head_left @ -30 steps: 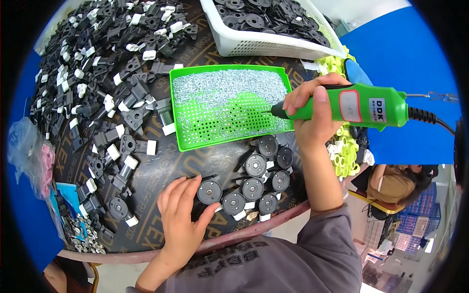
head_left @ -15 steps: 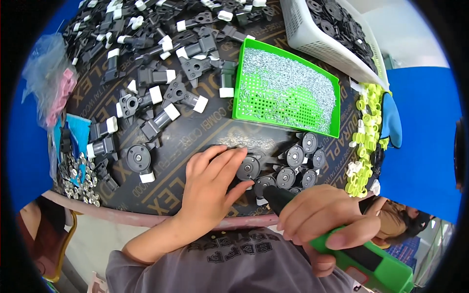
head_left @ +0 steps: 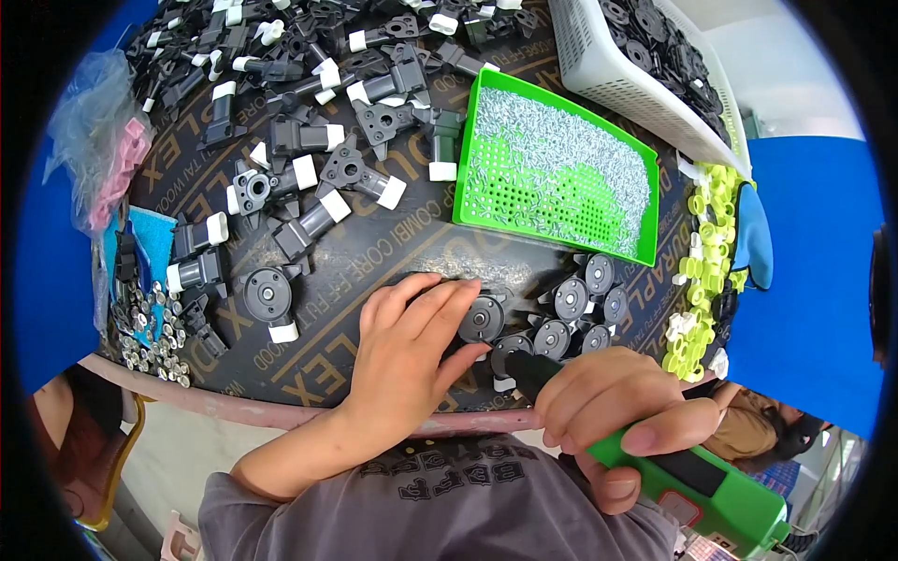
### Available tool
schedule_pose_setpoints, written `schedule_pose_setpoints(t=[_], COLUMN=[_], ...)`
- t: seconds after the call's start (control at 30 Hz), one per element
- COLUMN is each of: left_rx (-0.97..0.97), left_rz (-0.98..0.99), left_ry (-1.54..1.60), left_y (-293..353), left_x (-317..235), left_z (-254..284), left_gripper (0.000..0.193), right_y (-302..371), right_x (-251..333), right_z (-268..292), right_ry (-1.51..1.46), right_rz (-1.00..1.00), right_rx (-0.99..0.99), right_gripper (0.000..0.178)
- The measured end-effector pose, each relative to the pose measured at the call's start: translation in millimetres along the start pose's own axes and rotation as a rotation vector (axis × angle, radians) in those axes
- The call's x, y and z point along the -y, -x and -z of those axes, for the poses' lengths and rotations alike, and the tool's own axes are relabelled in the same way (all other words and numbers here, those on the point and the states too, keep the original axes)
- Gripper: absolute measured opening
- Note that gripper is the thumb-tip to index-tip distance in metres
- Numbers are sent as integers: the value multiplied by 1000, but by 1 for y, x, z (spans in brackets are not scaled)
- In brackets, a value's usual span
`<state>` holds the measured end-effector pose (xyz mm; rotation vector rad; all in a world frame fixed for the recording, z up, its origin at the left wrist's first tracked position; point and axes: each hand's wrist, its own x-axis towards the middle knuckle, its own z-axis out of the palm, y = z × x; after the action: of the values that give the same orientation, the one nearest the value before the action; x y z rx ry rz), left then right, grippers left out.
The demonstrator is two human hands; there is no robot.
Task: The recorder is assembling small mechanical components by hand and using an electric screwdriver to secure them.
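On the near middle of the table, my left hand (head_left: 410,348) curves around a black part with a round disc face (head_left: 482,319). Its fingertips rest at the far left of the disc and its thumb at the near side. My right hand (head_left: 617,402) is wrapped around a green and black electric screwdriver (head_left: 725,500). The tool's black nose points left toward that disc, passing over another round-faced part (head_left: 512,353). Whether the bit touches anything is too small to tell. Several more round-faced parts (head_left: 571,299) are grouped just beyond my right hand.
A green tray (head_left: 460,187) of small silvery screws stands beyond the hands. Black parts with white ends (head_left: 304,224) cover the left and far table. A white basket (head_left: 599,79) holds black parts. Yellow-green rings (head_left: 697,280) line the right edge; metal pieces (head_left: 154,346) lie left.
The whole view has shifted slightly. My right hand and the screwdriver sit slightly farther up the picture; my left hand keeps its place on the round-faced part.
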<state>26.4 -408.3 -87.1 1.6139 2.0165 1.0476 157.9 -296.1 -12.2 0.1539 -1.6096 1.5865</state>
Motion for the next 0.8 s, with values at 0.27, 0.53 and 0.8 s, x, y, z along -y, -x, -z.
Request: schedule_pose_setpoints(t=[0.27,0.53,0.8], left_rx=[-2,-31,-116], left_rz=[8,-13,-58], left_ry=[2,6,85], left_y=[-3,0,7], left_x=[-1,2,4], left_z=[0,-2,-10], left_gripper=[60,58,52], right_y=[-2,-10,1], right_x=[-1,-5,-3], right_z=[2,0,-1], right_ry=[27,3,95], right_rz=[20,-22,-124], right_rx=[-17,72,108], right_gripper=[31,28,36])
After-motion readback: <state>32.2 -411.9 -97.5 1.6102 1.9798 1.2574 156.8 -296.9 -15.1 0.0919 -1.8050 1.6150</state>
